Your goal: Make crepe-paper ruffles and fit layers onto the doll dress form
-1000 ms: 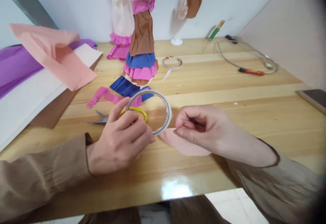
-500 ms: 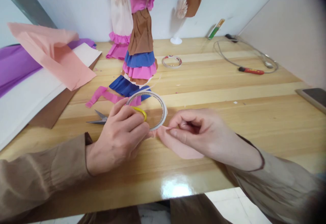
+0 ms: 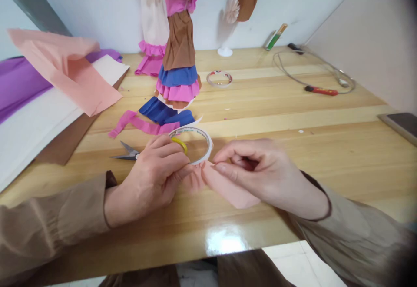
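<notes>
Between my hands is a strip of peach crepe paper (image 3: 228,187), gathered into small folds at its left end. My left hand (image 3: 151,171) is closed on that gathered end, and a roll of double-sided tape (image 3: 210,145) stands tilted against its fingers. A short tape tail points up from the roll. My right hand (image 3: 257,171) pinches the strip's upper edge between thumb and forefinger. Scissors (image 3: 128,151) lie beside my left hand with blades apart; one yellow handle loop (image 3: 180,145) shows inside the tape ring, the rest hidden by my fingers.
A dress-like form (image 3: 180,43) with brown, blue and pink crepe ruffles stands at the back. Blue (image 3: 159,111) and pink strips (image 3: 140,123) lie before it. Crepe sheets (image 3: 65,69) are piled left. A second tape roll (image 3: 220,79), a cable (image 3: 283,67) and a phone (image 3: 400,124) lie farther right.
The tape roll has tipped lower and nearer my left hand, which has shifted slightly left and down. More of the gathered peach paper shows between my hands. My right hand keeps its pinch.
</notes>
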{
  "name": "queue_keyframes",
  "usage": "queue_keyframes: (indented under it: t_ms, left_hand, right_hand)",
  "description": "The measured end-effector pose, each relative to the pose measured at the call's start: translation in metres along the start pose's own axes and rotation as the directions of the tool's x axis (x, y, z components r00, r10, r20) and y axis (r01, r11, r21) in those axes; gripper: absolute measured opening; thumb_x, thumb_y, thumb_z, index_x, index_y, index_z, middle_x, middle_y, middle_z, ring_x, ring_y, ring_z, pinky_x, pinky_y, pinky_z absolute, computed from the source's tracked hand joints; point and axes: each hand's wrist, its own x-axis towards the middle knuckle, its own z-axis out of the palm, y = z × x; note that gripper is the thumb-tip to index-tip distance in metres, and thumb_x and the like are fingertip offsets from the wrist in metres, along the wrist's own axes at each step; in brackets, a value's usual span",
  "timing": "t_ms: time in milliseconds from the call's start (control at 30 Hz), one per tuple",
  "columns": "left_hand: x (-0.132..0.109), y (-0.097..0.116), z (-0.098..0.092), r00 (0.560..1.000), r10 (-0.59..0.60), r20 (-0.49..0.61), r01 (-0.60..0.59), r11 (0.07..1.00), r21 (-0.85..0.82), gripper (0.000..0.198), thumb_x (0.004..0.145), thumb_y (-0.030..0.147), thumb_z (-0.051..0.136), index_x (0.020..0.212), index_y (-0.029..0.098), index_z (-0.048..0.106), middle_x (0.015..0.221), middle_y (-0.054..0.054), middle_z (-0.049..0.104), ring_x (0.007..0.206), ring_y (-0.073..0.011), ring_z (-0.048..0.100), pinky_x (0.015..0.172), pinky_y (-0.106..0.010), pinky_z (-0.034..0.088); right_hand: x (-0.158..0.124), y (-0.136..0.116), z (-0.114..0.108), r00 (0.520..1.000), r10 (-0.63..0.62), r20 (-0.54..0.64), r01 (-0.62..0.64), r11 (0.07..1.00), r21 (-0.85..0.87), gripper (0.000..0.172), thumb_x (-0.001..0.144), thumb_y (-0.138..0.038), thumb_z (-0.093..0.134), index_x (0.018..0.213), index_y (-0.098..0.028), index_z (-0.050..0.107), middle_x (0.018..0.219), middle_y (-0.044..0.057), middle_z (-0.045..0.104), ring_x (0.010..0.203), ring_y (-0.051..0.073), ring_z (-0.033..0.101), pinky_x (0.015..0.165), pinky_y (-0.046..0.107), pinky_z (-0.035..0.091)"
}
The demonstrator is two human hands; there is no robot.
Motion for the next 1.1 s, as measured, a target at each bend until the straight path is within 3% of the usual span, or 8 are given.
queue_keyframes:
  t_ms: [133, 367, 600, 900, 1100]
  left_hand:
    - [0.0, 0.0, 0.001, 1.0, 0.006, -0.003, -0.006, 1.0, -0.017, 0.026, 0.094, 0.016, 0.047, 0.068, 0.016, 0.052, 0.066, -0.002, 0.056, 0.07, -0.0148, 0.049, 0.069, -0.03, 0.043]
    - [0.001, 0.0, 0.002, 0.999, 0.041, 0.004, -0.041, 0.999, -0.029, 0.028, 0.094, 0.014, 0.046, 0.066, 0.016, 0.049, 0.063, -0.001, 0.054, 0.066, -0.0139, 0.045, 0.068, -0.03, 0.043]
    - [0.001, 0.0, 0.003, 0.999, 0.041, 0.011, -0.041, 0.999, -0.021, 0.03, 0.094, 0.015, 0.046, 0.064, 0.017, 0.046, 0.062, 0.0, 0.052, 0.065, -0.0137, 0.044, 0.067, -0.03, 0.042]
    - [0.001, 0.002, 0.001, 0.998, 0.046, 0.03, -0.045, 0.998, -0.033, 0.031, 0.094, 0.016, 0.046, 0.063, 0.016, 0.045, 0.062, 0.0, 0.05, 0.065, -0.0132, 0.04, 0.065, -0.03, 0.04]
    - [0.0, 0.002, 0.002, 0.998, 0.031, 0.046, -0.029, 0.999, -0.034, 0.031, 0.093, 0.015, 0.046, 0.062, 0.016, 0.045, 0.062, 0.0, 0.05, 0.065, -0.0131, 0.04, 0.065, -0.03, 0.04]
  right_hand:
    - [0.0, 0.0, 0.001, 1.0, -0.013, 0.011, 0.013, 1.0, -0.006, 0.016, 0.081, -0.016, 0.059, 0.066, -0.015, 0.064, 0.052, -0.006, 0.04, 0.047, 0.006, 0.026, 0.042, 0.022, 0.023]
    - [0.0, -0.001, 0.004, 0.999, 0.005, 0.036, -0.006, 1.0, 0.012, 0.014, 0.08, -0.025, 0.067, 0.069, -0.016, 0.065, 0.05, -0.009, 0.024, 0.045, 0.005, 0.019, 0.039, 0.022, 0.017]
    - [-0.001, 0.001, 0.005, 0.996, 0.04, 0.074, -0.042, 0.999, 0.026, 0.019, 0.085, -0.023, 0.061, 0.067, -0.015, 0.063, 0.054, -0.005, 0.041, 0.049, 0.006, 0.03, 0.042, 0.021, 0.023]
    - [0.0, 0.004, 0.008, 0.993, 0.057, 0.108, -0.062, 0.997, 0.042, 0.035, 0.085, -0.026, 0.058, 0.056, -0.019, 0.041, 0.055, -0.006, 0.03, 0.051, 0.006, 0.028, 0.043, 0.02, 0.024]
    - [0.001, 0.004, 0.011, 0.995, 0.046, 0.09, -0.048, 0.999, 0.02, 0.035, 0.084, -0.024, 0.058, 0.055, -0.019, 0.039, 0.054, -0.006, 0.03, 0.049, 0.006, 0.026, 0.042, 0.02, 0.023]
